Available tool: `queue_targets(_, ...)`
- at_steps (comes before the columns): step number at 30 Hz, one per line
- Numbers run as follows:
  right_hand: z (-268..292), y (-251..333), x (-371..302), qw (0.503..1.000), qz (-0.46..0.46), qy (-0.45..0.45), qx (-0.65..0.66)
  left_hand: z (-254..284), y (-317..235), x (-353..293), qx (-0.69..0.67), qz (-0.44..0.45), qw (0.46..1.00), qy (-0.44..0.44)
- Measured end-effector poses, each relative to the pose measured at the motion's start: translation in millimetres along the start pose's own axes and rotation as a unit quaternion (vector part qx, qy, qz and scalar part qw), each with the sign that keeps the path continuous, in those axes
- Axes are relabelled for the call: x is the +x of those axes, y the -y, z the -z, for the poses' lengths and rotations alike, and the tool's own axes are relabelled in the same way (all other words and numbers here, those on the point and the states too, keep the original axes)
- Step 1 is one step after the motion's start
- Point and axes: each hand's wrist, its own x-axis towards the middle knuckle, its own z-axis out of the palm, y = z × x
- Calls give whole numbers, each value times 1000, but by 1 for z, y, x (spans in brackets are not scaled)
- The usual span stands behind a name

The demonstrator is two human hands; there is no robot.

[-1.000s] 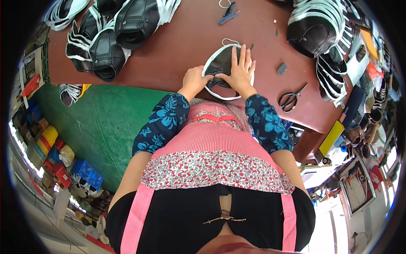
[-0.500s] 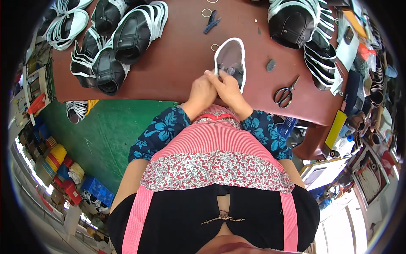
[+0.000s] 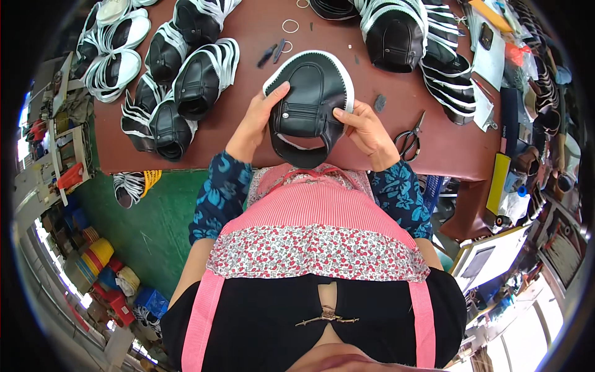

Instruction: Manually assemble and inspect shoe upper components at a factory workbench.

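A black shoe upper [image 3: 308, 87] with a white stitched rim is held above the near edge of the brown table, its outer side facing up and its toe end away from me. My left hand [image 3: 255, 121] grips its left side, with the thumb on top. On the opposite side my right hand [image 3: 370, 130] holds it, thumb pressed near the strap and fingers underneath, mostly hidden. The collar opening hangs toward me. Just beyond my right hand lie black-handled scissors [image 3: 414, 132] and a small grey lump [image 3: 380, 103].
Nested black-and-white uppers [image 3: 197, 84] are piled on the table's left; another pile [image 3: 396, 40] is at the far right. Dark blue scraps [image 3: 267, 56] and a thin pale ring [image 3: 290, 25] lie beyond the held upper. A phone [image 3: 486, 36] rests on papers at right.
The upper has turned from its inner side to its outer side and come up nearer me. My hands, together at its near end before, have spread to its two sides.
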Motion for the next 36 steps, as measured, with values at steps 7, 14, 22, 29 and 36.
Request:
queue_targets(7, -5, 18, -4, 981, 82, -115, -129, -41, 5, -16, 59, -140, 987, -49)
queue_targets(14, 13, 11, 1, 992, 8, -128, -7, -48, 20, -15, 78, -121, 985, -94)
queue_targets(22, 29, -26, 22, 983, 61, -156, -79, 3, 98, -4, 236, -216, 893, -317)
queue_targets(29, 3, -61, 82, 976, 94, -120, -158, -33, 96, -69, 498, -369, 770, -153)
queue_targets(36, -77, -54, 144, 952, 117, 13, -282, 100, 53, -69, 722, -374, 509, -281)
